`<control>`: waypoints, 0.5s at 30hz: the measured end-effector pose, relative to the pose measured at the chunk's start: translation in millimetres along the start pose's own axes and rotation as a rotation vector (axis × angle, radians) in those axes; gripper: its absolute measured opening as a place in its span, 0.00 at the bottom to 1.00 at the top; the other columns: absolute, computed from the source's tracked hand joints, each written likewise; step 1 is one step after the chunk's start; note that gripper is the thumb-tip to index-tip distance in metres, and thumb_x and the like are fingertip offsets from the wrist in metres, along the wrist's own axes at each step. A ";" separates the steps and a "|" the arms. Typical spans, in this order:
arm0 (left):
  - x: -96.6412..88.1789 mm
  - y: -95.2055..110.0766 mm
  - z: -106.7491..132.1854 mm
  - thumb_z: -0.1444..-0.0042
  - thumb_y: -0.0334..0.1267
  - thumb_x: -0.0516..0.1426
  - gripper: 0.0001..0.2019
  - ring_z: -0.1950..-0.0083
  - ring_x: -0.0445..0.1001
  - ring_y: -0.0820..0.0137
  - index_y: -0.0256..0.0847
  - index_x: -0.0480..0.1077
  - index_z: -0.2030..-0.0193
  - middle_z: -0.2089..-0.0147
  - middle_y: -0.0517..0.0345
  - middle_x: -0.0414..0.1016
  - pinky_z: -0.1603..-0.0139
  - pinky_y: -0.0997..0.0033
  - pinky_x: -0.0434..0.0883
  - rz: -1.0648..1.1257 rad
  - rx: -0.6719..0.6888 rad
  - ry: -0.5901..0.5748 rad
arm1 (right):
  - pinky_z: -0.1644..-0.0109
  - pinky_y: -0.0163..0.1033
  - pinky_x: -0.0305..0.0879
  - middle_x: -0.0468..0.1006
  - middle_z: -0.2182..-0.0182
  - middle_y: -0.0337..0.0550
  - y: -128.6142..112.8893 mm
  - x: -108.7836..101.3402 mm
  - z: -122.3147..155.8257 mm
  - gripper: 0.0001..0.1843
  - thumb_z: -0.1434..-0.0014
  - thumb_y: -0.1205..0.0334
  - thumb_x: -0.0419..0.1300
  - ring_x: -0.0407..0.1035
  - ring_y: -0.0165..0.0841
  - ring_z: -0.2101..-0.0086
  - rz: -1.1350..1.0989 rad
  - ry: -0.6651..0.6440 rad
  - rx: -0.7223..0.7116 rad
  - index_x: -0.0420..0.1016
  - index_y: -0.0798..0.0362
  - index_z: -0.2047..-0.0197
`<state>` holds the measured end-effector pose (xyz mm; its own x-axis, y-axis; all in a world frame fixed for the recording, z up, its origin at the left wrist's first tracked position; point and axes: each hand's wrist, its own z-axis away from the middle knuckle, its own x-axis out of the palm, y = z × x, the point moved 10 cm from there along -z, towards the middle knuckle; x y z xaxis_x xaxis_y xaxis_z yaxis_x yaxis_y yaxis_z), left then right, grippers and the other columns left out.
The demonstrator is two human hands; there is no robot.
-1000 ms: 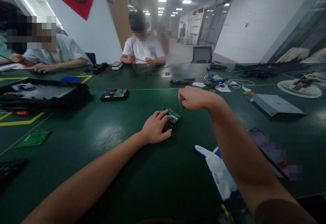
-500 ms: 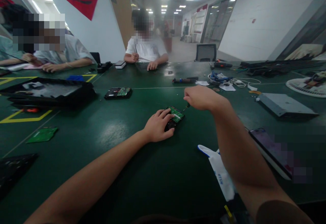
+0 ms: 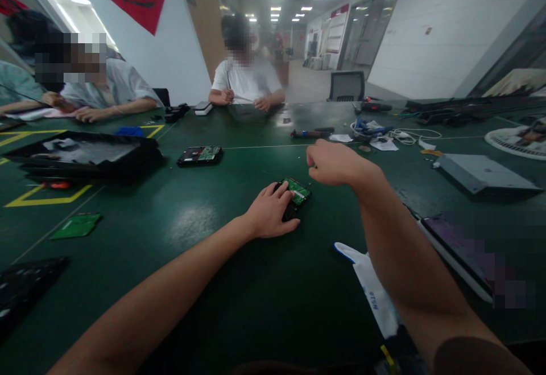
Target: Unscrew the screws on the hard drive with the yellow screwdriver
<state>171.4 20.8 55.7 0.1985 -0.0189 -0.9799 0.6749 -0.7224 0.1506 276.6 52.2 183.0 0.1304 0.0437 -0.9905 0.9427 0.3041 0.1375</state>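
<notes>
A hard drive (image 3: 300, 189) with its green circuit board facing up lies on the green table (image 3: 239, 284). My left hand (image 3: 275, 211) steadies it, fingers over its left part and thumb along the near side, covering much of its dark body. Just above and to the right of the drive, my right hand (image 3: 330, 161) is closed around a small screwdriver (image 3: 311, 182). Little of the tool shows beneath the fist, and its handle is mostly hidden. Whether its tip touches the drive I cannot tell.
Another hard drive (image 3: 199, 156) and a loose green circuit board (image 3: 77, 226) lie to the left, near a black tray (image 3: 140, 156). On the right are a grey metal box (image 3: 486, 171), a phone-like device (image 3: 456, 255) and a white glove (image 3: 375, 289). Co-workers sit across the table.
My view has shifted slightly. The screwdriver's shaft shows less below my right fist, which sits a little lower over the drive's right side. My left hand stays on the drive.
</notes>
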 end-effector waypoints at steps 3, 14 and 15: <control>-1.0 1.2 0.2 0.39 0.58 0.58 0.34 0.24 0.55 0.38 0.38 0.65 0.32 0.22 0.39 0.55 0.29 0.39 0.62 0.002 -0.021 0.034 | 0.53 0.43 0.69 0.83 0.51 0.57 -8.2 1.1 2.5 0.13 0.37 0.65 0.62 0.77 0.47 0.53 -0.026 -0.028 -0.065 0.80 0.55 0.49; 0.0 -4.0 5.4 0.37 0.56 0.57 0.32 0.25 0.57 0.40 0.41 0.65 0.31 0.23 0.43 0.58 0.30 0.37 0.63 0.047 -0.017 0.109 | 0.54 0.45 0.69 0.82 0.52 0.61 -14.1 -1.9 4.7 0.14 0.35 0.61 0.61 0.77 0.50 0.53 -0.013 -0.016 -0.015 0.80 0.57 0.49; 0.5 -4.1 5.4 0.37 0.56 0.57 0.33 0.24 0.56 0.40 0.41 0.64 0.31 0.23 0.42 0.58 0.30 0.37 0.63 0.046 -0.019 0.107 | 0.54 0.47 0.69 0.82 0.53 0.63 -7.6 -2.9 4.3 0.15 0.33 0.57 0.60 0.77 0.52 0.53 0.009 0.000 0.040 0.80 0.58 0.50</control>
<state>164.9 20.0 53.9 0.3036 0.0224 -0.9525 0.6761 -0.7095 0.1987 270.3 45.7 184.8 0.1386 0.0463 -0.9893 0.9530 0.2654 0.1460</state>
